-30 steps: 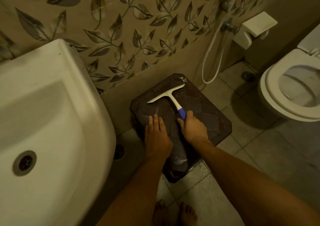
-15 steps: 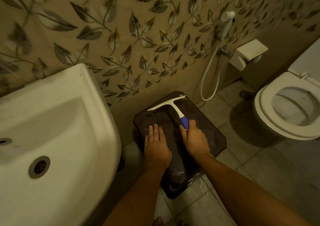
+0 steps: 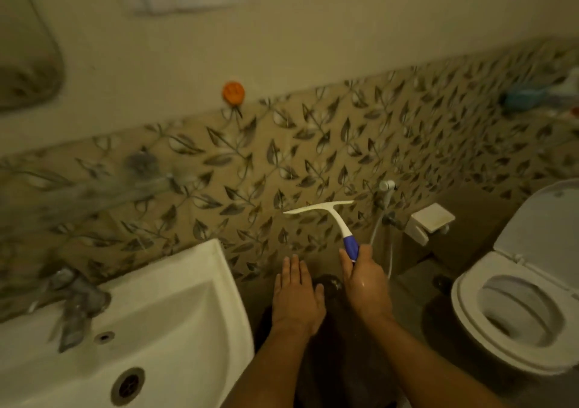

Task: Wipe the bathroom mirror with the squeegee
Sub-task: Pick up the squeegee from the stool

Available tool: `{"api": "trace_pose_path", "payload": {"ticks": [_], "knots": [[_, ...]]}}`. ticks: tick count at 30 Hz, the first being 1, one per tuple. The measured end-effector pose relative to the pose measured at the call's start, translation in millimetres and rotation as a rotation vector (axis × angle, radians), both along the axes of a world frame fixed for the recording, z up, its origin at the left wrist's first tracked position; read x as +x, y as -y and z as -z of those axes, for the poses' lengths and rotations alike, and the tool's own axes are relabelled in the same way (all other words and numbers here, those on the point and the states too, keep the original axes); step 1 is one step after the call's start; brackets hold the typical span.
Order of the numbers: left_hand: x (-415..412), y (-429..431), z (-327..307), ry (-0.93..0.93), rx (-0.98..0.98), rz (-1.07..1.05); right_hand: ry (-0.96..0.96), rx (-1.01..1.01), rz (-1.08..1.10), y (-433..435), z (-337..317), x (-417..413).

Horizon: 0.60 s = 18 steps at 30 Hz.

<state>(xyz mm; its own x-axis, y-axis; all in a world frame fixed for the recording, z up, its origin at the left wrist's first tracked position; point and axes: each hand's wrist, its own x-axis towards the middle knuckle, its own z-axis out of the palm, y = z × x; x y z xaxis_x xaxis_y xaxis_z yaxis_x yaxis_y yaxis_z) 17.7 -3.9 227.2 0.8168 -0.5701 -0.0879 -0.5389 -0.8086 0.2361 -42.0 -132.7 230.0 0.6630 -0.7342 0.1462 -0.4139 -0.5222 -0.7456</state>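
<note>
My right hand (image 3: 365,284) grips the blue handle of a white squeegee (image 3: 326,216), which is lifted in the air with its blade up in front of the leaf-patterned wall tiles. My left hand (image 3: 296,295) is beside it, fingers straight, above a dark stool (image 3: 329,285) that my hands mostly hide. The edge of the bathroom mirror (image 3: 28,63) shows blurred at the upper left, above the sink.
A white sink (image 3: 175,307) with a metal tap (image 3: 75,301) fills the lower left. An open toilet (image 3: 517,310) stands at the right. A spray hose (image 3: 383,207) and white holder (image 3: 430,221) hang on the wall, an orange hook (image 3: 233,92) above.
The squeegee has come up off the dark stool in my right hand. The view has tilted upward, bringing in the upper wall and the mirror's edge. My left hand has lifted off the stool.
</note>
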Motion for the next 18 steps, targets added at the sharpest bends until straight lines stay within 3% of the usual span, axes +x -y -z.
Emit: {"api": "trace_pose_path", "payload": {"ticks": [18], "knots": [[51, -73, -295, 0.495, -0.164, -0.123, 0.356, -0.229, -0.096, -64, -312, 40]]}}
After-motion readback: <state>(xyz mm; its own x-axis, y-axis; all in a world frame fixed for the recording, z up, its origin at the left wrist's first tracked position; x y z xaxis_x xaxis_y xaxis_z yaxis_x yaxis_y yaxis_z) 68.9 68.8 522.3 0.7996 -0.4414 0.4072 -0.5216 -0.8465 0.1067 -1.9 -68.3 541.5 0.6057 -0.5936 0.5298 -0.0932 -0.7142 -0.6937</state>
